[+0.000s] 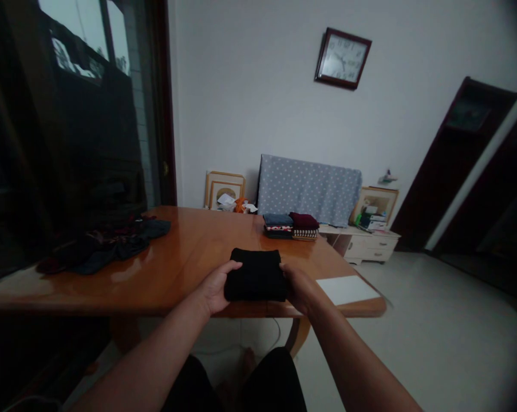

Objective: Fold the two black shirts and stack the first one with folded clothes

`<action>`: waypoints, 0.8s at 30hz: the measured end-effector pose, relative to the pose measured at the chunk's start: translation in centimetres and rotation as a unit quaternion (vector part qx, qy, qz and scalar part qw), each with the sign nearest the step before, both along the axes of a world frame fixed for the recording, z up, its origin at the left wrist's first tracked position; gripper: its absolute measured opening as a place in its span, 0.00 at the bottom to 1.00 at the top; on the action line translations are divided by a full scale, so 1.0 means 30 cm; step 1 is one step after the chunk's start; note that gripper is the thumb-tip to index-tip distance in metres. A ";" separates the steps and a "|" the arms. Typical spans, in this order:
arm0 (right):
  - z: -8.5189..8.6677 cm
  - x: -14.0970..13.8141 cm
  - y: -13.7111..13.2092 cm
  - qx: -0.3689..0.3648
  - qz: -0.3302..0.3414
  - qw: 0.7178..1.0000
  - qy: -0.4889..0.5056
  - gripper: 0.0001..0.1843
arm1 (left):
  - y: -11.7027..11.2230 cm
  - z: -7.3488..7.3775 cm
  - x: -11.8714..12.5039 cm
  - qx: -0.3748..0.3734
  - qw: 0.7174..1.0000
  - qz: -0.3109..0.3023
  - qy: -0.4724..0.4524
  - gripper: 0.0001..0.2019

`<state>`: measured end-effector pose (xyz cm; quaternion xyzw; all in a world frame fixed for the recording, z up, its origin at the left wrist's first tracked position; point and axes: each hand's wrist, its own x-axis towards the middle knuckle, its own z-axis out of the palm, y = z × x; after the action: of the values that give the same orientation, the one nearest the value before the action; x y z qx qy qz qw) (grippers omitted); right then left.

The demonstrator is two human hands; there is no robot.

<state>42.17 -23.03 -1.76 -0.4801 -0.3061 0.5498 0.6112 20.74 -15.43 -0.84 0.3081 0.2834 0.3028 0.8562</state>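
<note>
Between my two hands is a black folded garment (255, 276), a compact rectangle near the table's front edge; its exact kind does not show. My left hand (217, 288) grips its left side, thumb on top and fingers hidden beneath. On the opposite side my right hand (298, 288) holds it the same way. Farther back on the table stand two neat stacks of folded clothes: one topped with blue denim (277, 220), the other with a dark red garment (303, 222) over striped cloth.
A loose heap of dark clothes (112, 246) lies on the left of the wooden table (189, 240). A white sheet (348, 290) rests at the right front corner. Behind are a cloth-draped panel (307, 189), a low white cabinet (370, 246) and framed pictures (225, 186).
</note>
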 end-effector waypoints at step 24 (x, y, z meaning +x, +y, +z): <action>0.123 0.411 0.596 0.092 0.002 0.992 -0.084 0.18 | 0.661 0.093 0.422 0.167 0.983 0.031 0.063 0.20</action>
<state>54.50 -5.16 1.94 -0.4654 -0.4067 0.4783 0.6239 33.39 4.40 1.94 0.4561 0.2918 0.3526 0.7632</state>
